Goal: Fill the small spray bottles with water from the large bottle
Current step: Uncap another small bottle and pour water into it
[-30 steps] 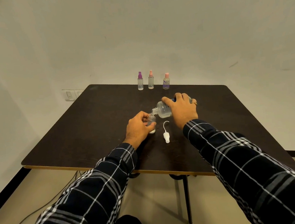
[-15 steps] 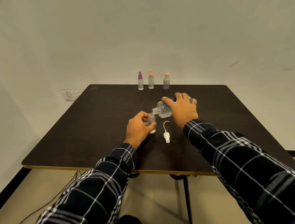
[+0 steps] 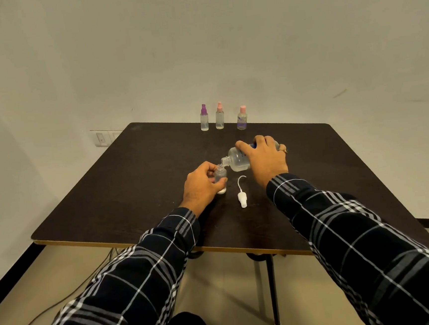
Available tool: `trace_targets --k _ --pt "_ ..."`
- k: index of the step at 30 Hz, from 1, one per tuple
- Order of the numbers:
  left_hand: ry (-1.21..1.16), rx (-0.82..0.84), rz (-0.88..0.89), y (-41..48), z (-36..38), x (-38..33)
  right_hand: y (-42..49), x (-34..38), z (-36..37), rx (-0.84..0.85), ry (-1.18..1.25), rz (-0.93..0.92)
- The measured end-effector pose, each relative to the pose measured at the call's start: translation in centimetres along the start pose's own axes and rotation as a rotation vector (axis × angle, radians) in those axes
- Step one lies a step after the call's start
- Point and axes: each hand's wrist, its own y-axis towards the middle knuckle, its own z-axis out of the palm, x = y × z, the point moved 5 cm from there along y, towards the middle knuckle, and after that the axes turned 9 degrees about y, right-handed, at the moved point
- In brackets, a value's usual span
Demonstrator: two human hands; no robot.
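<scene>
The right hand [image 3: 266,161] grips the tipped big bottle [image 3: 237,159], its mouth over the small bottle [image 3: 220,176] that the left hand [image 3: 201,185] holds upright on the counter [image 3: 132,182].

Counts, head view. Small spray bottles: four in all. Three stood capped in a row at the far edge of the table [image 3: 136,169] — purple-capped bottle [image 3: 204,118], pink-capped bottle [image 3: 219,116], second pink-capped bottle [image 3: 241,118]. The fourth, an uncapped small bottle [image 3: 220,175], was at centre. Large bottle [image 3: 237,159]: one. Loose white spray head [image 3: 242,197] with tube: one. Hands: two. Table: one.
</scene>
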Motion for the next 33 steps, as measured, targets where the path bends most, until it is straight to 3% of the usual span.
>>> trace_targets --k 18,26,33 --pt "0.013 -0.007 0.009 -0.1 -0.1 0.0 0.2 -0.3 0.7 -0.013 0.025 0.013" --pt "0.022 -0.020 0.015 0.0 -0.2 0.1 -0.4 -2.4 3.4 -0.051 0.661 0.278" --pt "0.031 -0.007 0.012 0.1 -0.1 0.3 -1.2 -4.3 4.2 -0.153 1.032 0.352"
